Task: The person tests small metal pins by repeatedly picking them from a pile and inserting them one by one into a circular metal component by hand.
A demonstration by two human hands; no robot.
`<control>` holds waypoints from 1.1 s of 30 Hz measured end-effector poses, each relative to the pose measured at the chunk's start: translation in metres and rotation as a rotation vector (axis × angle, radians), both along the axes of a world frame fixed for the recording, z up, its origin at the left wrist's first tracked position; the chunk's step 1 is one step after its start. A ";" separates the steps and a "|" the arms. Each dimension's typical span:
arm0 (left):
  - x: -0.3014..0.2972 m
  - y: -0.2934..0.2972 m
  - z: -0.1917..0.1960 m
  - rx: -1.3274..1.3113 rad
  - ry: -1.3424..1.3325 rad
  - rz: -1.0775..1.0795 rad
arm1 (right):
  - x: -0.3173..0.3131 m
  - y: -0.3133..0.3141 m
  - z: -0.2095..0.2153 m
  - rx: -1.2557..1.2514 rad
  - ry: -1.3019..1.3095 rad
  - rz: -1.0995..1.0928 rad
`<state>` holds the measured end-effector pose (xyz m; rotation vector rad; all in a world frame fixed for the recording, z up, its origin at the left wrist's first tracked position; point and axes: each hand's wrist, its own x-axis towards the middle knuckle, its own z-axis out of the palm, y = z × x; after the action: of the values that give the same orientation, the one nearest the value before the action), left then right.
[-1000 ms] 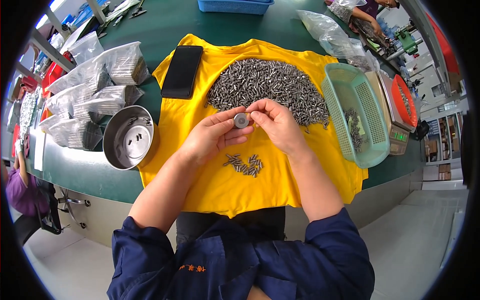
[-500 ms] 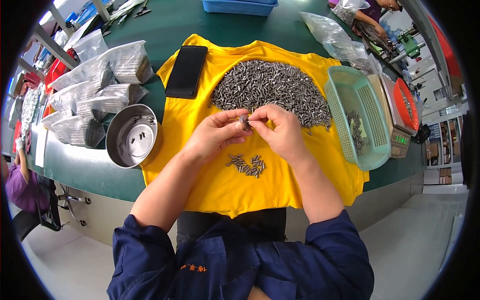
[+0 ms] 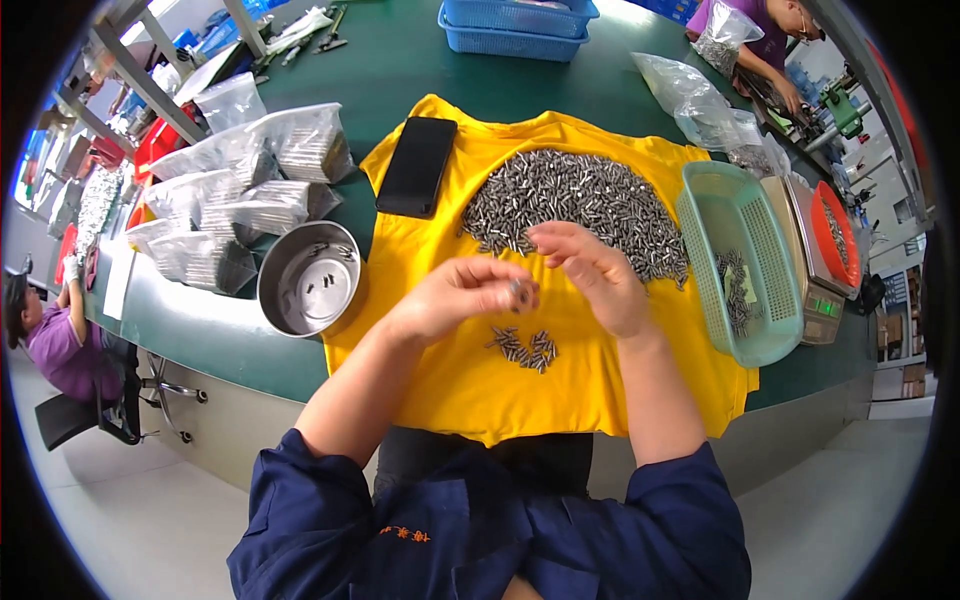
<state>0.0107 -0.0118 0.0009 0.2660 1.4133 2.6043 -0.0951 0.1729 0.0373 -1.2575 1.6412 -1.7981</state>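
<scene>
My left hand (image 3: 460, 297) hovers over a yellow cloth (image 3: 560, 385), its fingertips pinched on a small metal part (image 3: 517, 291). Just to its right, my right hand (image 3: 592, 275) is held up with curled fingers apart and nothing visible in them. Below both hands lies a small cluster of grey metal pins (image 3: 525, 348). Beyond the hands a large heap of the same metal pins (image 3: 580, 205) is spread across the cloth.
A steel bowl (image 3: 308, 279) with a few pins stands left, a green plastic basket (image 3: 740, 262) right, beside a scale with a red tray (image 3: 832, 245). A black phone (image 3: 416, 166) lies on the cloth. Plastic bags of parts (image 3: 240, 205) pile left. Other people sit far left and far right.
Both hands met around a small round part above the cloth; now they have drawn apart, the left keeping the small part, the right lifted away.
</scene>
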 end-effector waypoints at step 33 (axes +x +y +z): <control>-0.134 -0.097 0.018 -1.947 -0.497 0.581 | 0.010 -0.012 -0.013 0.025 -0.382 -0.226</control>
<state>-0.1231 -0.1087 0.0185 -0.9909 2.9638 0.2951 -0.0851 0.1611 0.0243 -0.6801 1.6243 -1.9918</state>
